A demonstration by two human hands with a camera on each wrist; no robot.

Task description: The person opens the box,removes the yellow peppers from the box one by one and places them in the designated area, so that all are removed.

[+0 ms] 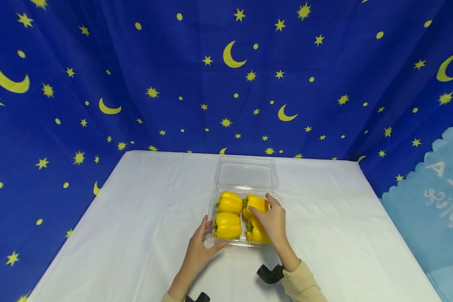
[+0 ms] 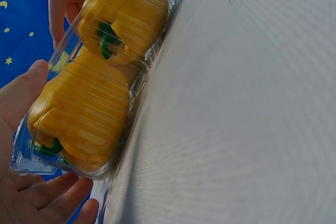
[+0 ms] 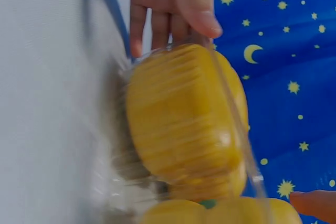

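Note:
Several yellow bell peppers (image 1: pixel 227 225) with green stems sit in two columns inside a clear plastic clamshell container (image 1: pixel 245 242). My left hand (image 1: pixel 199 249) holds its front left corner, thumb along the front rim and fingers by the left wall. In the left wrist view, the thumb lies at the rim and the fingertips (image 2: pixel 81 184) are by the lower edge. My right hand (image 1: pixel 272 220) reaches over the right column, thumb and forefinger spread over the back right bell pepper (image 1: pixel 254 203). The right wrist view shows a fingertip (image 3: pixel 315 204) apart from the peppers.
The container's clear lid (image 1: pixel 246 173) lies folded back behind its base. A white cloth (image 1: pixel 166 209) covers the table. Blue curtains (image 1: pixel 196 79) with yellow moons and stars stand behind and at the sides, with a light blue panel (image 1: pixel 438 201) at right.

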